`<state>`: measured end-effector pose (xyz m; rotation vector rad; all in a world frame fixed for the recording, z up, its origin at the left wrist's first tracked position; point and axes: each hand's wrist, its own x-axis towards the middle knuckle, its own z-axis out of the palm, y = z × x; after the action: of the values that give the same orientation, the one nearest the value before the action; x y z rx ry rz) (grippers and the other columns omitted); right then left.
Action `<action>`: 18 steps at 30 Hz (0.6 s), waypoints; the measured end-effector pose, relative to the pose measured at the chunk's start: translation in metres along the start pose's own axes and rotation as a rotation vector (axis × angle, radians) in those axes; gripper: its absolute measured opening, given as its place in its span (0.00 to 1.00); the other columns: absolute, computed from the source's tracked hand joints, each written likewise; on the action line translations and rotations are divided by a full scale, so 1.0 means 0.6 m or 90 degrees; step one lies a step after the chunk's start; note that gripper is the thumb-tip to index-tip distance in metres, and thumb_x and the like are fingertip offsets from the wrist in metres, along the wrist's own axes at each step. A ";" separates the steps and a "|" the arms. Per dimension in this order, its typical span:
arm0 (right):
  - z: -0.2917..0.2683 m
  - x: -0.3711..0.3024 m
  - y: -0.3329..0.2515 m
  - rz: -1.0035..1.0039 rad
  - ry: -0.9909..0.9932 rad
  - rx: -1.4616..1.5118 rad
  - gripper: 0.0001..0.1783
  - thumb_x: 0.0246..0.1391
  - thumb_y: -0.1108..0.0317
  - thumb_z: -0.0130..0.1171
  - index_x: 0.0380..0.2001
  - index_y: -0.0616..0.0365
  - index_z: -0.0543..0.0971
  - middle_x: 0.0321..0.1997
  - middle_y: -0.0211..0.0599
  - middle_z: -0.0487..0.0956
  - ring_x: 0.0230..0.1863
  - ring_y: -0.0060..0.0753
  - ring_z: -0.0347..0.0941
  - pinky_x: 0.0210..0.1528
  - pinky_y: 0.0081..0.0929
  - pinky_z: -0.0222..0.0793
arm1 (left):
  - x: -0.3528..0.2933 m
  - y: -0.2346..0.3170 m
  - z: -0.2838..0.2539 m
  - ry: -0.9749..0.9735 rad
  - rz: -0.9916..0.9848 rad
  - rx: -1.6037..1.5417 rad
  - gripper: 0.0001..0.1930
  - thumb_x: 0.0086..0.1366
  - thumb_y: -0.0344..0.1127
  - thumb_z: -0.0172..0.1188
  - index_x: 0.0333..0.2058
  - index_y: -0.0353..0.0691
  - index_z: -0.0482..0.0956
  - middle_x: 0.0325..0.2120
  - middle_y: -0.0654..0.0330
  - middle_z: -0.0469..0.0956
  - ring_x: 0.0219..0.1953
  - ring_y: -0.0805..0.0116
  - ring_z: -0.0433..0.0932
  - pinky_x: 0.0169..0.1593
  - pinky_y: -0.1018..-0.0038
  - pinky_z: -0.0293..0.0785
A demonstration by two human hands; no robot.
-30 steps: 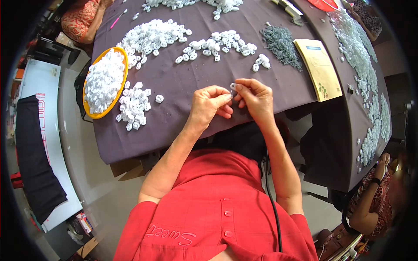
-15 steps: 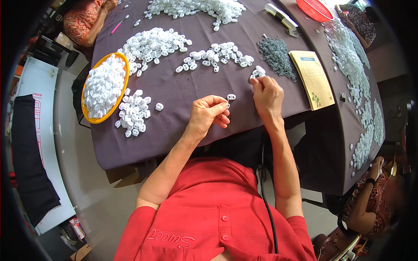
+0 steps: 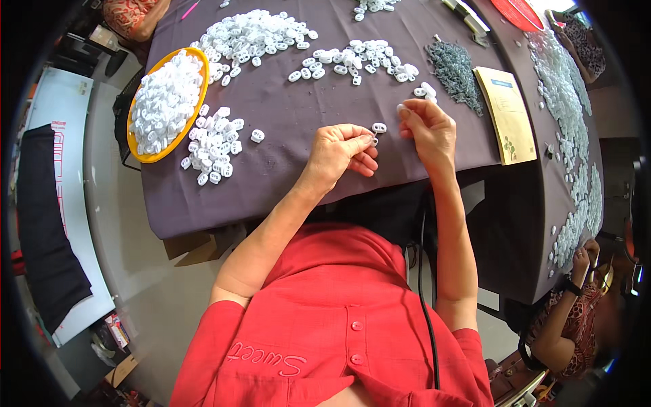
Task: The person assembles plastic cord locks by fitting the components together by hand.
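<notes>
The left hand [image 3: 344, 152] pinches a small pale piece [image 3: 374, 141] between thumb and forefinger, its other fingers loosely curled; just past those fingertips sits a smooth white oval piece [image 3: 379, 127] with two dark spots, and whether the two are joined cannot be told. The right hand [image 3: 428, 129], just beside it across a small gap, grasps a white rounded piece [image 3: 401, 108] in its fingertips. Both grips are over the dark purple-brown cloth-covered table [image 3: 291, 115], close to its near edge, which curves below them. The widest open stretch of cloth runs left of the left grip, to a lone white oval bit [image 3: 257, 136]; beyond the grips it reaches a loose row of white ovals [image 3: 356, 61]. Room is tighter at the right grip: a few white bits [image 3: 426, 90] lie just beyond its fingers, and a flat tan paper envelope [image 3: 505, 115] lies to its right along the table's side edge. Farther beyond that grip, a tangled grey-green heap [image 3: 456, 74] of thin, spiky bits contrasts with the rounded ovals. Well left of both grips, a small white heap [image 3: 215, 146] lies beside a round orange basin [image 3: 204, 85] piled high, with a broad white mound [image 3: 251, 37] behind
</notes>
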<state>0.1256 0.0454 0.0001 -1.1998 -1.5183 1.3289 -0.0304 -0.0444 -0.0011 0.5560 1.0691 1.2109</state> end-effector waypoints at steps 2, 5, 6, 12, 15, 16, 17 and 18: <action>0.002 -0.019 -0.007 0.034 -0.039 0.091 0.09 0.50 0.72 0.58 0.35 0.63 0.76 0.28 0.31 0.78 0.27 0.18 0.74 0.27 0.15 0.71 | 0.000 0.001 0.001 0.002 -0.002 -0.003 0.07 0.60 0.30 0.53 0.33 0.31 0.75 0.22 0.56 0.77 0.19 0.70 0.77 0.22 0.77 0.76; 0.010 -0.039 -0.010 0.075 -0.094 0.192 0.10 0.50 0.74 0.57 0.37 0.65 0.76 0.28 0.33 0.78 0.28 0.19 0.74 0.29 0.15 0.72 | 0.000 -0.001 0.002 0.011 0.001 0.017 0.07 0.60 0.30 0.53 0.33 0.31 0.75 0.22 0.55 0.77 0.19 0.70 0.77 0.21 0.77 0.76; 0.013 -0.043 -0.006 0.084 -0.096 0.190 0.10 0.50 0.74 0.57 0.37 0.65 0.76 0.29 0.33 0.78 0.28 0.19 0.74 0.28 0.14 0.72 | -0.001 -0.002 0.003 0.010 0.000 0.019 0.07 0.60 0.30 0.53 0.33 0.31 0.75 0.22 0.55 0.77 0.19 0.70 0.77 0.21 0.77 0.76; 0.013 -0.049 -0.008 0.080 -0.097 0.203 0.10 0.51 0.73 0.56 0.37 0.65 0.76 0.29 0.33 0.78 0.27 0.17 0.73 0.28 0.13 0.72 | 0.000 -0.004 0.009 0.022 0.007 0.035 0.07 0.60 0.30 0.54 0.33 0.31 0.75 0.22 0.56 0.77 0.18 0.71 0.77 0.21 0.78 0.76; 0.015 -0.050 -0.007 0.089 -0.100 0.205 0.10 0.51 0.72 0.57 0.37 0.65 0.76 0.29 0.33 0.78 0.27 0.17 0.73 0.27 0.13 0.72 | -0.002 -0.001 0.010 0.030 0.009 0.050 0.07 0.60 0.30 0.54 0.33 0.32 0.75 0.22 0.56 0.77 0.18 0.71 0.77 0.21 0.78 0.76; 0.016 -0.050 -0.006 0.085 -0.099 0.192 0.10 0.51 0.72 0.57 0.36 0.65 0.76 0.29 0.33 0.78 0.27 0.17 0.73 0.27 0.13 0.72 | -0.002 -0.001 0.010 0.027 0.010 0.052 0.07 0.60 0.30 0.53 0.33 0.32 0.75 0.22 0.56 0.77 0.18 0.71 0.77 0.21 0.78 0.76; 0.017 -0.051 -0.005 0.082 -0.099 0.177 0.10 0.51 0.72 0.57 0.36 0.65 0.77 0.29 0.33 0.78 0.27 0.17 0.74 0.27 0.13 0.72 | -0.003 -0.001 0.010 0.026 0.011 0.053 0.07 0.60 0.30 0.53 0.32 0.32 0.75 0.22 0.56 0.77 0.18 0.71 0.77 0.21 0.79 0.76; 0.017 -0.051 -0.005 0.082 -0.099 0.178 0.10 0.51 0.72 0.57 0.36 0.65 0.77 0.29 0.33 0.78 0.27 0.17 0.74 0.27 0.13 0.72 | -0.003 -0.001 0.010 0.026 0.012 0.053 0.07 0.60 0.30 0.53 0.32 0.32 0.75 0.22 0.56 0.77 0.18 0.71 0.77 0.21 0.79 0.76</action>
<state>0.1229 0.0133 0.0021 -1.0495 -1.3233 1.6910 -0.0248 -0.0452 0.0018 0.6083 1.1548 1.2026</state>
